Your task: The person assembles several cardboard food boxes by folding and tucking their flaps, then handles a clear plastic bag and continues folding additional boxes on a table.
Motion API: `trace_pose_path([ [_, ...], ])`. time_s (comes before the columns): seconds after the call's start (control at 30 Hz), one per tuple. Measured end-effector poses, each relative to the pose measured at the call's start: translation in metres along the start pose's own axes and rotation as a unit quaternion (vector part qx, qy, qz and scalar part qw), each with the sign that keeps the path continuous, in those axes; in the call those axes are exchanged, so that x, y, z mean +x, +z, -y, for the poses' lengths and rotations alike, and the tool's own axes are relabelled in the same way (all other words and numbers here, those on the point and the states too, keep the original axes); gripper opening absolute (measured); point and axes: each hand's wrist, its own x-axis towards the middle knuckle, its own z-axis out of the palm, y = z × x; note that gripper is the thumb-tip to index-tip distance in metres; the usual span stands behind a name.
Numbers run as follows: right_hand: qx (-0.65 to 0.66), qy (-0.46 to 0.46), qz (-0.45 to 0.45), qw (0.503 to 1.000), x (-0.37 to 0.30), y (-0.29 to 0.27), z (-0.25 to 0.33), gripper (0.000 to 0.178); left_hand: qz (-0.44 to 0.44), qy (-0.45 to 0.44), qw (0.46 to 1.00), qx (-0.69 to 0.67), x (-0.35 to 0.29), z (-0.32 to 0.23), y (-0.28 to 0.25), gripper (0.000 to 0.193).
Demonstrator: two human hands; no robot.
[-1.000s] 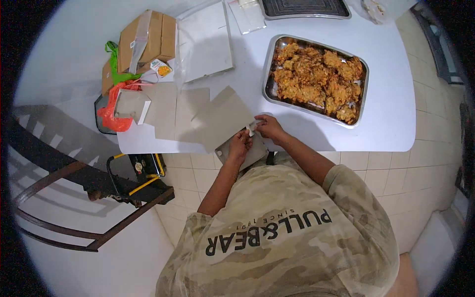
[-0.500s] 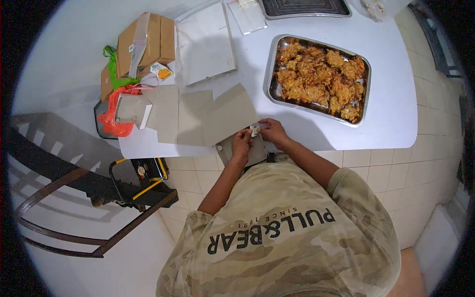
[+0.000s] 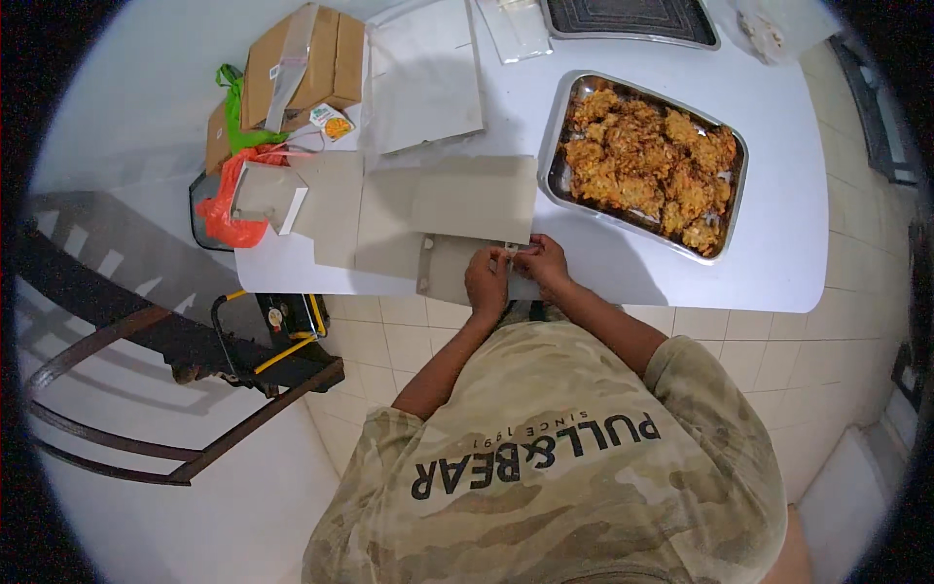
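just under left hand (image 3: 485, 279) and right hand (image 3: 548, 265), both with fingers pinched at its far-right corner, sits an open grey-beige rectangular cardboard box (image 3: 448, 267), where too hard a tug could tear the pale corner tab (image 3: 512, 249) or slide it off the smooth white tabletop (image 3: 725, 287).

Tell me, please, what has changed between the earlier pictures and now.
The open grey cardboard box has turned clockwise, from slanted to nearly parallel with the near edge of the table. The left hand and right hand still grip its right side; nothing was let go. The fritters stay in their metal tray.
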Motion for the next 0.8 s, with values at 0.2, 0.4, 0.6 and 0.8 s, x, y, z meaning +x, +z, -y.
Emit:
trace_pose_path([
  [0.2, 0.082, 0.059, 0.052, 0.993, 0.000, 0.001, -0.008, 0.035, 0.004, 0.070, 0.996, 0.050, -0.005, 0.013, 0.001, 0.020],
  [0.4, -0.007, 0.077, 0.098, 0.992, -0.021, -0.005, 0.014, 0.042, 0.033, 0.089, 0.987, 0.126, -0.008, 0.005, -0.011, 0.026],
  [0.6, -0.071, -0.043, 0.173, 0.981, -0.030, -0.018, 0.017, 0.038, 0.037, 0.106, 0.978, 0.175, -0.007, 0.003, -0.014, 0.026],
  [0.8, -0.307, -0.179, 0.011, 0.935, -0.051, -0.024, 0.035, 0.025, -0.009, 0.139, 0.975, 0.175, -0.010, 0.009, -0.016, 0.018],
])
